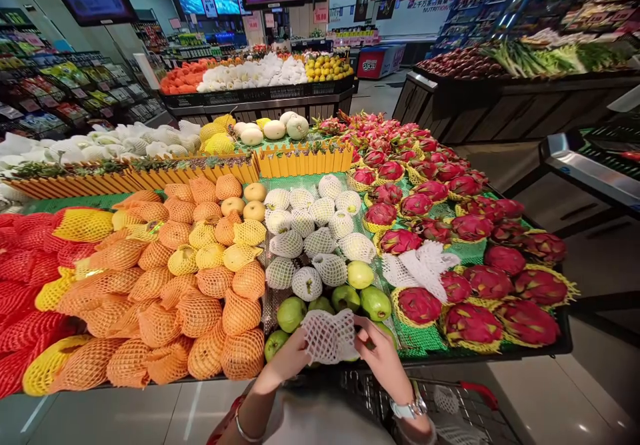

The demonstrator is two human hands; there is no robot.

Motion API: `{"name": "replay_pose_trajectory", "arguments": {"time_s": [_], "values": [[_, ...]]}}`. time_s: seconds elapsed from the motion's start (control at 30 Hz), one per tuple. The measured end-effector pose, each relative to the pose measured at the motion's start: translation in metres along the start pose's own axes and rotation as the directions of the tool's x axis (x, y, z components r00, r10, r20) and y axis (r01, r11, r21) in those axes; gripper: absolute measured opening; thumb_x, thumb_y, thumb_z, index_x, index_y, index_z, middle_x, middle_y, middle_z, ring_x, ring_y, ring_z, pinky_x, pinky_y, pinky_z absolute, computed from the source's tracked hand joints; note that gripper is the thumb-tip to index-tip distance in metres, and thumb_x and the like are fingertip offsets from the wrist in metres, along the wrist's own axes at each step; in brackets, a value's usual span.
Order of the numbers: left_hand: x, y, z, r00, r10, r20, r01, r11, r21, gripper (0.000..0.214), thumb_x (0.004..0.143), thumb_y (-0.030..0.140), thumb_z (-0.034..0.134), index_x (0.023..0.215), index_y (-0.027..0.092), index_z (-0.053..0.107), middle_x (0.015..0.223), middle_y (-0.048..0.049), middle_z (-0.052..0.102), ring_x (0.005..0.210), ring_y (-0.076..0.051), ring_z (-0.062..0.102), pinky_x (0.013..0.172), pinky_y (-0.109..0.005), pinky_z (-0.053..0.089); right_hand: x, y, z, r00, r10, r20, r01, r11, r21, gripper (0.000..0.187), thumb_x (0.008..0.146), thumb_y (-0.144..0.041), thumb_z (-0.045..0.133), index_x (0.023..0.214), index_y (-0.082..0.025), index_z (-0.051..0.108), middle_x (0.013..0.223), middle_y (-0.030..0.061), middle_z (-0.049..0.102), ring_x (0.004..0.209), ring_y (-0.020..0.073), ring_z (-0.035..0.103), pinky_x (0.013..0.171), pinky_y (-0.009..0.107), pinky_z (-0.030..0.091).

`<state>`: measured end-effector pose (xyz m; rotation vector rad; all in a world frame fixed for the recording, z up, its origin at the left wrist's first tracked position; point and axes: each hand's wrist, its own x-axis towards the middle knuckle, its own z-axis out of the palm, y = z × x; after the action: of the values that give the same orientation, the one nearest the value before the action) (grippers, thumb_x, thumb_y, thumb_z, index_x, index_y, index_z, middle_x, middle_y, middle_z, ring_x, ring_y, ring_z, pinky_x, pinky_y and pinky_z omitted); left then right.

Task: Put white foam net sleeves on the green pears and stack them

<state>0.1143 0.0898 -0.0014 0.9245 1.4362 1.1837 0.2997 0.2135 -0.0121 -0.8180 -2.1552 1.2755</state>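
Note:
Stretched between my two hands is a white foam fruit net (327,340); whether a fruit sits inside it cannot be made out. My left hand (291,355) pinches its left edge, and my right hand (379,348) grips the right edge. Just beyond and beneath them lie bare green guavas (376,303), several in a loose group. Behind these, rows of guavas in white foam nets (303,223) rest on the display. A small pile of loose white foam nets (423,265) lies to the right, on the dragon fruits (417,306).
Orange-netted pears (200,316) fill the left side, with red-netted fruit (27,308) farther left. A low yellow fence (306,161) crosses the display behind the guavas. A wire shopping cart (465,405) stands below at right. Other produce stands (260,92) are farther back.

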Motion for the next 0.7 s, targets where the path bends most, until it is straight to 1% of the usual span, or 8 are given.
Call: {"name": "replay_pose_trajectory", "arguments": {"time_s": [0.07,0.1,0.2,0.27,0.37,0.57,0.63,0.7], "values": [[0.000,0.003,0.003,0.999,0.006,0.043,-0.007,1.000,0.029,0.036,0.081,0.035,0.066,0.115,0.026,0.074,0.126,-0.0080,0.070,0.126,-0.033,0.055,0.117,-0.048,0.032,0.000,0.000,0.002,0.996,-0.085,-0.034,0.082,0.994,-0.075,0.037,0.083,-0.015,0.050,0.115,-0.019,0.067,0.080,0.0047,0.066,0.080,0.0226,0.069,0.074,0.034,0.060],[0.000,0.004,0.004,0.999,0.004,0.049,-0.006,0.999,0.043,0.038,0.083,0.038,0.065,0.118,0.027,0.072,0.130,-0.0069,0.068,0.131,-0.033,0.052,0.119,-0.047,0.027,-0.001,0.001,0.004,0.992,-0.124,-0.039,0.120,0.988,-0.099,0.037,0.083,-0.014,0.050,0.116,-0.020,0.066,0.092,0.0076,0.069,0.093,0.0247,0.070,0.084,0.038,0.060],[0.000,0.006,0.005,0.998,-0.022,0.053,0.017,0.996,0.087,0.045,0.087,0.044,0.060,0.128,0.028,0.067,0.141,-0.0053,0.061,0.142,-0.034,0.040,0.122,-0.045,0.021,-0.004,0.007,0.011,0.981,-0.190,-0.028,0.184,0.974,-0.131,0.045,0.084,-0.011,0.050,0.126,-0.023,0.058,0.124,0.0113,0.065,0.119,0.0263,0.064,0.102,0.041,0.053],[0.001,0.008,0.005,0.999,-0.014,0.042,0.008,0.991,0.137,0.046,0.090,0.043,0.054,0.133,0.027,0.063,0.148,-0.0050,0.056,0.146,-0.032,0.036,0.123,-0.043,0.019,-0.006,0.008,0.015,0.980,-0.199,-0.021,0.194,0.970,-0.145,0.053,0.084,-0.008,0.048,0.134,-0.024,0.050,0.133,0.0116,0.060,0.125,0.0259,0.060,0.106,0.042,0.051],[0.002,0.012,0.005,0.998,0.027,0.057,-0.039,0.975,0.217,0.046,0.093,0.033,0.046,0.137,0.026,0.061,0.150,-0.0048,0.054,0.145,-0.029,0.037,0.124,-0.041,0.018,-0.008,0.004,0.019,0.974,-0.224,0.035,0.227,0.961,-0.160,0.061,0.084,-0.008,0.050,0.142,-0.025,0.039,0.141,0.0121,0.053,0.134,0.0263,0.052,0.111,0.044,0.048],[0.008,0.017,0.008,0.990,0.064,0.125,-0.101,0.945,0.312,0.050,0.089,0.021,0.048,0.138,0.025,0.059,0.149,-0.0029,0.055,0.142,-0.028,0.041,0.124,-0.041,0.021,-0.006,-0.017,0.020,0.952,-0.250,0.176,0.282,0.940,-0.189,0.064,0.085,-0.006,0.049,0.144,-0.025,0.034,0.146,0.0147,0.045,0.139,0.0284,0.045,0.113,0.049,0.045],[0.009,0.018,0.007,0.991,0.051,0.127,-0.088,0.949,0.303,0.050,0.086,0.020,0.052,0.136,0.026,0.061,0.147,-0.0025,0.057,0.140,-0.028,0.044,0.123,-0.042,0.024,-0.006,-0.023,0.019,0.950,-0.228,0.213,0.273,0.939,-0.210,0.067,0.082,-0.004,0.048,0.145,-0.024,0.034,0.148,0.0158,0.043,0.139,0.0299,0.045,0.113,0.051,0.044],[0.009,0.016,0.005,0.998,0.043,0.044,-0.051,0.980,0.190,0.048,0.082,0.022,0.060,0.129,0.023,0.065,0.140,-0.0048,0.063,0.133,-0.030,0.051,0.119,-0.043,0.031,-0.005,-0.027,0.018,0.950,-0.205,0.234,0.256,0.943,-0.214,0.066,0.084,-0.007,0.050,0.146,-0.023,0.036,0.147,0.0163,0.045,0.137,0.0308,0.047,0.112,0.051,0.045]]}}
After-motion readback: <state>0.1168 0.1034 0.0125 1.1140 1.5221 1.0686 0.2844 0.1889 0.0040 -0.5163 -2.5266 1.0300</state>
